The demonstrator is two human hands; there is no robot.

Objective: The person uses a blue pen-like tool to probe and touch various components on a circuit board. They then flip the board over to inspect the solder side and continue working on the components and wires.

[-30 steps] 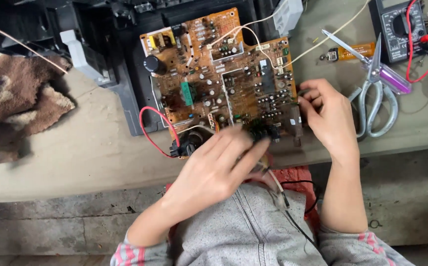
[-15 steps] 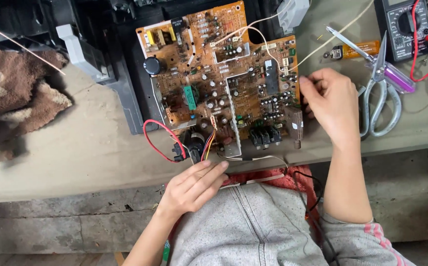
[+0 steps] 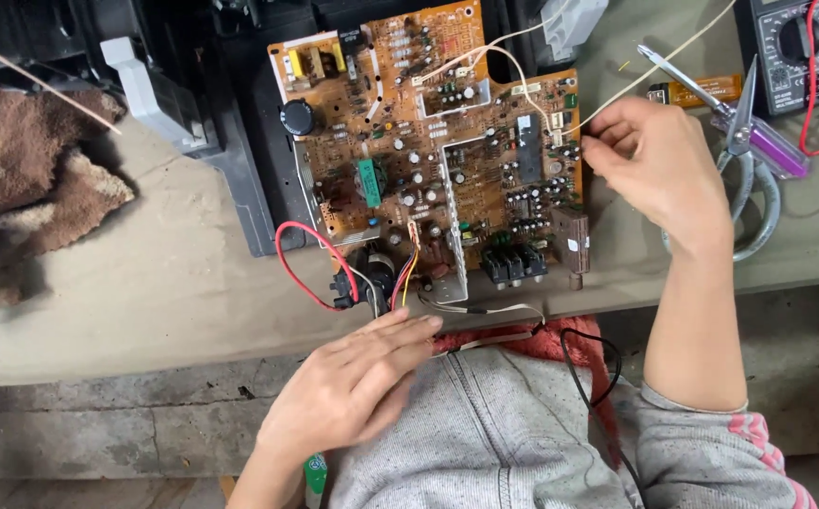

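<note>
Closest in, the left hand [image 3: 353,391] lies flat and open at the bench edge, fingers spread over the grey top [image 3: 513,434], holding nothing; its fingertips sit just beside the red, yellow and black wires [image 3: 400,273] coming off the board's near corner. Up from there lies the circuit board [image 3: 428,151], brown, face up on the workbench [image 3: 145,292], crowded with parts, none visibly lifted off, so I'd judge the work is at the checking or wire-tracing stage rather than near a finish. At its right edge, the right hand [image 3: 659,170] is curled, fingers pinched at the board's rim where a thin pale wire [image 3: 654,71] runs in; it looks closed on that wire, though the fingers hide the contact. Just beyond: scissors [image 3: 749,179] and a purple-handled screwdriver [image 3: 711,104] lying unused, a multimeter [image 3: 791,47] with red leads at the far corner. Far left, a brown cloth [image 3: 23,179].
</note>
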